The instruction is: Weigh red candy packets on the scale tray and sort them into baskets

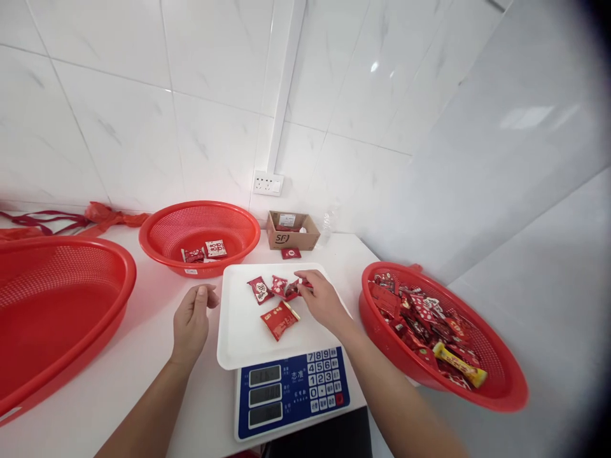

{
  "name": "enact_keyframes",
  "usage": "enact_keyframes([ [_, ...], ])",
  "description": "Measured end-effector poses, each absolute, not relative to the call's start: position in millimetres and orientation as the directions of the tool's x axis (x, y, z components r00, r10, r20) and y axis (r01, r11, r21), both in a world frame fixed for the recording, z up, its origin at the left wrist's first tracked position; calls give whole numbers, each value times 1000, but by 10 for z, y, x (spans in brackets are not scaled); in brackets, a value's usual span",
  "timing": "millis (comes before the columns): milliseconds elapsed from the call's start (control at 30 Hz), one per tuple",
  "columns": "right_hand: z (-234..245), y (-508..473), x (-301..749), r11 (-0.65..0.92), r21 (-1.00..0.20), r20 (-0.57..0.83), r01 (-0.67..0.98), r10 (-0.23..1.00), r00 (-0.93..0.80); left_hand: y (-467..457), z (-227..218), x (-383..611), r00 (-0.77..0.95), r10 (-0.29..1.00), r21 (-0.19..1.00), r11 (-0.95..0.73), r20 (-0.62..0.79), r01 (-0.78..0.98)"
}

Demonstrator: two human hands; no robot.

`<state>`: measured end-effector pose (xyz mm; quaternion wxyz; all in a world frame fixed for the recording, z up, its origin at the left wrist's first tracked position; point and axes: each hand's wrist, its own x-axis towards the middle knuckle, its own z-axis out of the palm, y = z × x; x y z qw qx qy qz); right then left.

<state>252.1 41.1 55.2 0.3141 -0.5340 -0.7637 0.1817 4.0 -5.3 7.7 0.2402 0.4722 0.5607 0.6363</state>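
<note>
Packets [280, 321]: four on tray [238, 343]; right hand [324, 305] seemingly clamped on one; left hand [191, 318], fingertips together; red baskets [198, 219]: three

A white socket [268, 183] sits below a conduit [285, 89] on the marbled tile wall [119, 114]. A cardboard box [296, 241] marked "SF" stands beside clear plastic [329, 222]

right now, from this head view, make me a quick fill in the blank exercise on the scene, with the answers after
1. The right hand is at the wrapped packets on the ____ tray.
2. The left hand is to the ____ of that tray.
3. The cardboard box by the wall bears the letters ____.
4. The scale's bottom-right key is ____.

Missing words: white; left; SF; red
</note>
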Motion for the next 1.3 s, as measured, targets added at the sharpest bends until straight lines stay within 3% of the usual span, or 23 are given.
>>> enact_keyframes([
  [233,570,223,2334,451,-683,249,574,883,-397,-63,75,39,-433,841,944,-253,323,213],
  [433,636,222,2364,430,-645,255,631,900,-353,-64,86,45,-430,840,941,-264,332,210],
  [567,659,178,2315,420,-520,72,744,889,-452,-73,94,57,-420,845,941,-261,332,218],
  [733,601,161,2142,582,-334,-61,741,771,-633,-56,70,50,-426,843,940,-252,329,229],
  [1000,501,381,2117,679,-295,108,673,723,-682,-37,38,32,-436,835,939,-265,337,218],
  [1133,640,370,2372,596,-354,200,720,801,-565,-35,36,20,-451,830,943,-264,329,202],
  [1300,822,338,3227,259,-417,236,871,956,-172,-35,42,7,-472,823,949,-262,314,175],
])
